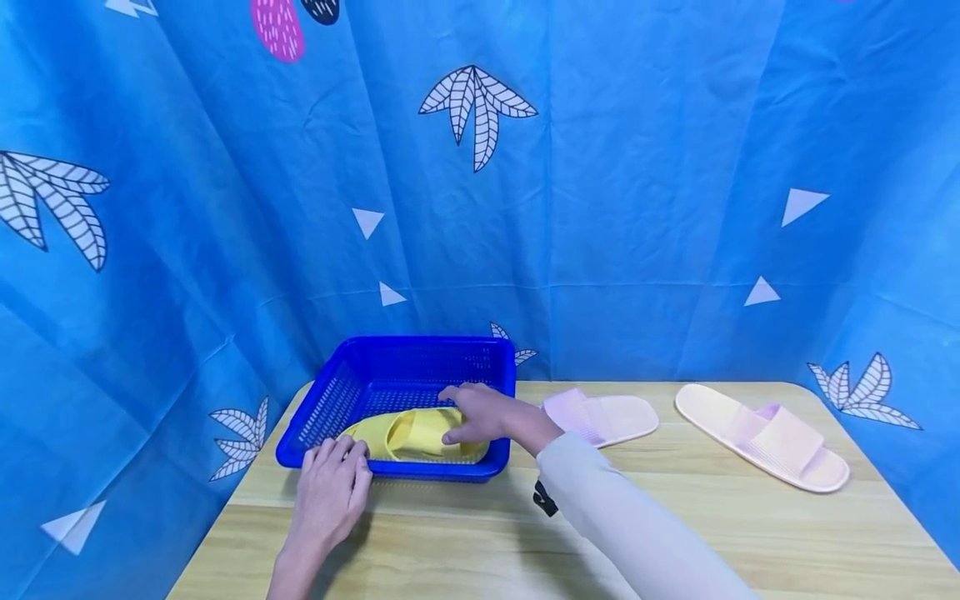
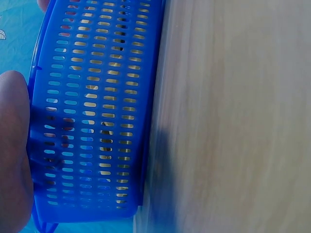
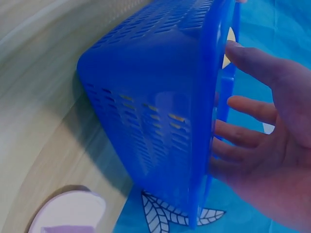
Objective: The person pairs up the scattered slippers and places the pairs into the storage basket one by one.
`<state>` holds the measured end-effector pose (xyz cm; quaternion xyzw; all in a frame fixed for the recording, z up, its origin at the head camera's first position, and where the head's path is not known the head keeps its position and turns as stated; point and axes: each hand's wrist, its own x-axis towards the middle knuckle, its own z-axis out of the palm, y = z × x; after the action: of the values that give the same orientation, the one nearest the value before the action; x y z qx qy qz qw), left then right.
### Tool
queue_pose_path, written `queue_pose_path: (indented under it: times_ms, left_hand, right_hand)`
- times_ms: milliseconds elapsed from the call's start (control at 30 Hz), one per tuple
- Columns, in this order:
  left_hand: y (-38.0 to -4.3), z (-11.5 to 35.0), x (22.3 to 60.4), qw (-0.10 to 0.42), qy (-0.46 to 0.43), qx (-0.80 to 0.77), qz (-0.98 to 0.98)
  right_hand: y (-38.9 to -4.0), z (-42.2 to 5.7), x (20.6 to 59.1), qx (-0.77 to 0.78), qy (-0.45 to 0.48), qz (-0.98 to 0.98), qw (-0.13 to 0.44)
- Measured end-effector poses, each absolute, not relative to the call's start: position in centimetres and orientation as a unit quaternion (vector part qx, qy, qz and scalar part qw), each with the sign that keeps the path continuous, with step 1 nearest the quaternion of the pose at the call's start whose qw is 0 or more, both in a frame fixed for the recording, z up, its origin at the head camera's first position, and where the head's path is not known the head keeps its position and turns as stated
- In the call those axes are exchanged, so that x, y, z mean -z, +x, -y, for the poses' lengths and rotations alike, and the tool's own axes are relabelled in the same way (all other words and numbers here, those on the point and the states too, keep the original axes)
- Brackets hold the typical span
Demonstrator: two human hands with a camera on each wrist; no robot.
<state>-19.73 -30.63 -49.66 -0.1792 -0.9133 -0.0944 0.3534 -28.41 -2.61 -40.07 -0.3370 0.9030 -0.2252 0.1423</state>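
A yellow slipper (image 1: pixel 423 431) lies lengthwise in the front part of a blue plastic basket (image 1: pixel 431 341) with slotted walls. At the basket's front left corner, my left hand (image 1: pixel 327 490) curls its fingers over the rim and holds it; the left wrist view shows the slotted side wall (image 2: pixel 92 111) close up. My right hand (image 1: pixel 487 414) reaches over the basket's right side, above the slipper's strap. In the right wrist view its fingers are spread and loosely bent, with nothing between thumb and fingers. The slipper is mostly hidden there behind the basket wall (image 3: pixel 141 73).
Right of the basket, a pale pink slipper (image 1: pixel 626 418) lies partly behind my right forearm. Its matching slipper (image 1: pixel 787 442) lies farther right. All rest on a light wood table (image 1: pixel 450 542), with a blue patterned curtain (image 1: pixel 622 192) behind and at both sides.
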Motion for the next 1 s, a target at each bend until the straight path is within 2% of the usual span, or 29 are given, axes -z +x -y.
queue_pose_path:
  times_ms: [467, 1000]
  left_hand:
    - [-19.7, 30.7, 49.8, 0.358, -0.18, 0.092, 0.912]
    - [-19.7, 30.7, 49.8, 0.348, -0.173, 0.09, 0.917]
  right_hand:
    - [-27.3, -0.4, 40.4, 0.262, -0.367, -0.891, 0.051]
    - [-24.3, -2.5, 41.2, 0.307, -0.368, -0.878, -0.012]
